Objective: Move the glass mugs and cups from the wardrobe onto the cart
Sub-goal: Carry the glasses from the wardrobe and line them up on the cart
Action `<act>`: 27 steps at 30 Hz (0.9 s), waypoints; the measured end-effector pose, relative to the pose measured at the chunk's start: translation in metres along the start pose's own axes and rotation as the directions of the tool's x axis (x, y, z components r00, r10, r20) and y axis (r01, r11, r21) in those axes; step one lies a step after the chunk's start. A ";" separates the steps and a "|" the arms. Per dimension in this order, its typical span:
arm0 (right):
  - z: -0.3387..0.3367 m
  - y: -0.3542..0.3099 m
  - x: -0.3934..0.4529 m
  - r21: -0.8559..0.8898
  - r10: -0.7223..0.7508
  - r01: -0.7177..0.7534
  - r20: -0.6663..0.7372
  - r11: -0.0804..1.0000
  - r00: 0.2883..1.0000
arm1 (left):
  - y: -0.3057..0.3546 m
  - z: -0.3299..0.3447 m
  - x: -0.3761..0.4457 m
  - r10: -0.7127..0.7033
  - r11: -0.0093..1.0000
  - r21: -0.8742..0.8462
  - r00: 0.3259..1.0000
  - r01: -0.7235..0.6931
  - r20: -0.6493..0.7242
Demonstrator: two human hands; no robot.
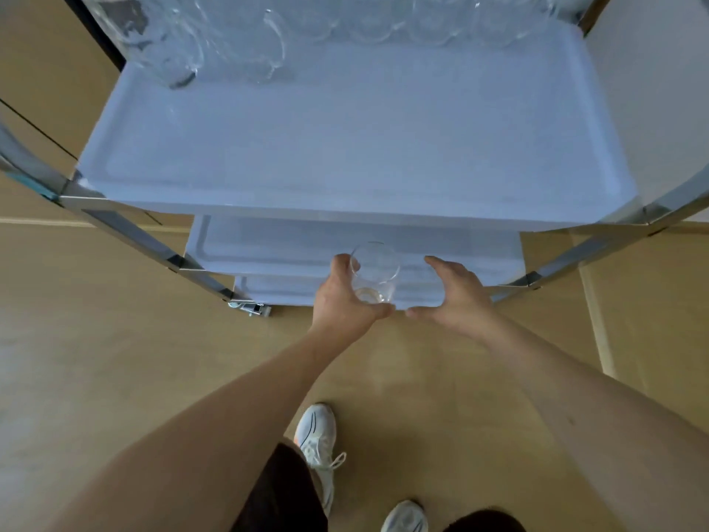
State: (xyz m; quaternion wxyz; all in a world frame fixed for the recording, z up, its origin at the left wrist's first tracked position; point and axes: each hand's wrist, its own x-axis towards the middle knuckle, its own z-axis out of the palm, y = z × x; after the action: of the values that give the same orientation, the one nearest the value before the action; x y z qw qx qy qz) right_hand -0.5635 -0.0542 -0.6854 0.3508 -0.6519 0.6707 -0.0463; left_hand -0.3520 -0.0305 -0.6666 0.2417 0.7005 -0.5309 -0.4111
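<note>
A clear glass cup (374, 272) is gripped by my left hand (345, 297), its mouth tilted up towards me, in front of the cart's lower shelves (268, 243). My right hand (456, 291) hovers just right of the cup with fingers spread and holds nothing. The white top tray of the cart (345, 155) lies above the hands. Several glass mugs (264, 44) and cups (429, 28) stand along its far edge.
The cart has chrome side rails (126, 228) on the left and right (598, 243), and a caster (251, 307) at lower left. Beige floor surrounds it. My white shoes (318, 443) stand below the hands. A wall panel (652, 109) runs along the right.
</note>
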 end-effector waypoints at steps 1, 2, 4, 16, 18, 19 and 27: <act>0.003 0.005 0.008 -0.002 -0.010 0.010 -0.019 1.000 1.000 | -0.003 0.004 0.009 0.026 1.000 0.002 1.000 -0.026 -0.008; 0.005 0.010 0.016 -0.004 -0.018 0.018 -0.039 1.000 0.999 | -0.005 0.007 0.018 0.048 0.999 0.001 0.999 -0.048 -0.019; 0.009 0.019 0.030 -0.017 -0.036 0.035 -0.096 0.999 0.995 | -0.009 0.013 0.035 0.088 0.996 -0.011 0.995 -0.089 -0.053; 0.022 0.065 0.091 -0.113 -0.232 0.204 -0.368 0.972 0.900 | -0.028 0.070 0.105 0.298 0.945 -0.070 0.930 -0.319 -0.215; 0.027 0.071 0.098 -0.102 -0.249 0.227 -0.394 0.969 0.885 | -0.029 0.077 0.111 0.309 0.936 -0.092 0.920 -0.339 -0.241; 0.030 0.072 0.101 -0.094 -0.257 0.240 -0.403 0.966 0.878 | -0.028 0.079 0.113 0.313 0.932 -0.103 0.916 -0.347 -0.250; 0.053 0.059 0.113 0.025 -0.289 0.333 -0.442 0.943 0.850 | -0.021 0.088 0.121 0.346 0.918 -0.102 0.901 -0.383 -0.261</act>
State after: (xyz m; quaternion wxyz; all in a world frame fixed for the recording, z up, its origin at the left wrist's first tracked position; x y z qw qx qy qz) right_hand -0.5748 -0.1269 -0.8019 0.2136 -0.7068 0.6139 -0.2792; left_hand -0.4023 -0.1289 -0.7696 0.4285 0.6123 -0.5873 -0.3106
